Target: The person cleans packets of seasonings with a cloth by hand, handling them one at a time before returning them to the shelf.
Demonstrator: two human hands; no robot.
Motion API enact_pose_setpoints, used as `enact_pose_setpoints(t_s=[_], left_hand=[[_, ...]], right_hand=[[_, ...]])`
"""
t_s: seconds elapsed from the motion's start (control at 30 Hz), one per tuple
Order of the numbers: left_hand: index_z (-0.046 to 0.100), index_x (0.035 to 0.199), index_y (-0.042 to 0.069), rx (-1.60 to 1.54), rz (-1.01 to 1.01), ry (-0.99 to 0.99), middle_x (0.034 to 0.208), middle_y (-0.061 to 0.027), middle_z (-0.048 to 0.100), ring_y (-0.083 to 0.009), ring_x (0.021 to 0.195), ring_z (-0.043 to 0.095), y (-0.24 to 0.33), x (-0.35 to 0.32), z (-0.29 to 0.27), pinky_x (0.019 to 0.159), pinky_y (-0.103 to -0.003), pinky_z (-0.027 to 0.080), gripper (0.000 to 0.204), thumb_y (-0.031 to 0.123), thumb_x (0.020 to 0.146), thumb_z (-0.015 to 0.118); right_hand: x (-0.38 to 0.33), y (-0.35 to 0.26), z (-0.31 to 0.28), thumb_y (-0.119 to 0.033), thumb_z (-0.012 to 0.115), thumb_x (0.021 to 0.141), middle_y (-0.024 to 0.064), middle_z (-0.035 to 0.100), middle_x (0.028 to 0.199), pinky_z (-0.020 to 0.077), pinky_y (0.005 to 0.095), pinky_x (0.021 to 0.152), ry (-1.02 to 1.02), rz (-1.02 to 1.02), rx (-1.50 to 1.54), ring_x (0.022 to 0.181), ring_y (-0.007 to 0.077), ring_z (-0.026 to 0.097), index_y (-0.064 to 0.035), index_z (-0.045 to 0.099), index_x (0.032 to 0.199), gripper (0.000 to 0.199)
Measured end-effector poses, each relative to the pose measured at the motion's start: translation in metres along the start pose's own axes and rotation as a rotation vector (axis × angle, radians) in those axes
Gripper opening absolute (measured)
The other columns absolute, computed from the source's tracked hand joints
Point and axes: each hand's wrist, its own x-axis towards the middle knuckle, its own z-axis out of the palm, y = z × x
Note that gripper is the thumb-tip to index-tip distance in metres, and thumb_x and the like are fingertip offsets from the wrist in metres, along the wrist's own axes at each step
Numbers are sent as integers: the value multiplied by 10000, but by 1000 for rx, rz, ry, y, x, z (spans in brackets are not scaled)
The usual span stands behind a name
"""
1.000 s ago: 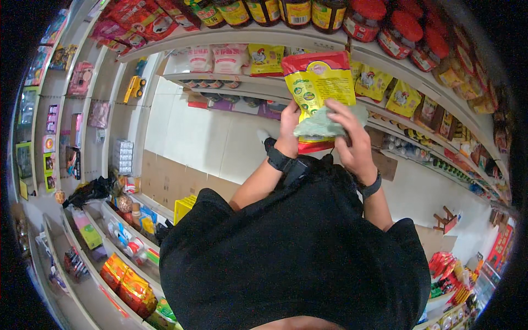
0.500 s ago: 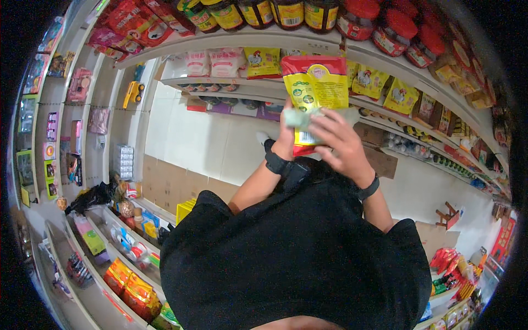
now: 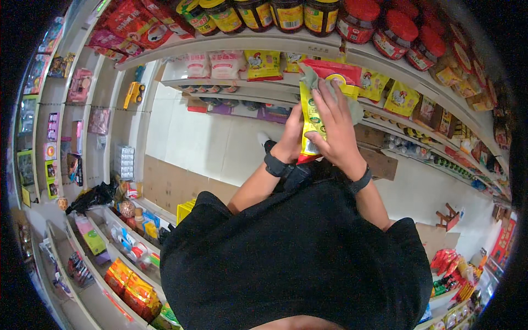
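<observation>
A red and yellow food packet (image 3: 313, 113) is held upright in front of my chest, turned partly edge-on. My left hand (image 3: 290, 137) grips it by its left edge, the thumb and fingers partly hidden behind it. My right hand (image 3: 339, 129) lies over the packet's face with its fingers stretched upward, pressing a pale green cloth (image 3: 309, 77) against it. Part of the cloth shows at the packet's upper left, and another part sticks out to the right of my right hand.
Just beyond my hands runs a shelf (image 3: 269, 81) with yellow and white packets. Above it stand dark jars (image 3: 287, 14) and red-lidded jars (image 3: 397, 33). Shelves with toys (image 3: 133, 96) are on the left. A small wooden stool (image 3: 448, 217) stands on the floor at right.
The packet has turned from facing me to partly edge-on and shifted slightly right. My right hand and the cloth have moved up over its face.
</observation>
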Motion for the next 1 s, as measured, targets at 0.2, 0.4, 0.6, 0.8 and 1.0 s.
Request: enact_pose_setpoints(t_s=[0.2, 0.4, 0.6, 0.8, 1.0], left_hand=[[480, 1151, 82, -62, 170, 61, 1049, -82, 587, -218, 915, 592, -4, 14, -11, 794, -352, 492, 445, 418, 929, 291], [483, 1163, 77, -341, 99, 46, 1084, -117, 579, -246, 949, 581, -2, 17, -15, 830, -362, 479, 486, 446, 910, 293], [462, 1201, 87, -190, 92, 74, 1122, -108, 562, -243, 975, 574, -7, 11, -4, 863, -362, 464, 521, 466, 920, 241], [447, 1217, 79, -24, 88, 152, 1108, -110, 572, -223, 976, 580, -7, 17, 5, 854, -353, 467, 484, 412, 932, 242], [481, 1158, 60, -270, 234, 96, 1081, -104, 586, -228, 938, 592, 9, 18, 11, 824, -344, 482, 468, 420, 926, 291]], right_hand=[[-10, 5, -3, -443, 595, 733, 122, 302, 1407, 232, 493, 1049, -175, -34, 39, 1285, 384, 259, -74, 342, 1330, 746], [-26, 4, -11, -460, 611, 705, 106, 317, 1401, 236, 489, 1053, -259, -96, 69, 1282, 370, 273, -80, 349, 1328, 775], [-13, 3, -7, -459, 609, 707, 101, 303, 1410, 228, 504, 1052, -251, -87, 58, 1298, 363, 247, -82, 350, 1329, 772], [10, 17, -3, -419, 597, 746, 129, 256, 1433, 194, 508, 1056, -164, 11, -24, 1318, 376, 190, -69, 297, 1362, 769], [-12, 33, 4, -335, 624, 743, 203, 251, 1414, 165, 483, 1069, -62, 236, 101, 1316, 388, 192, 0, 273, 1350, 777]])
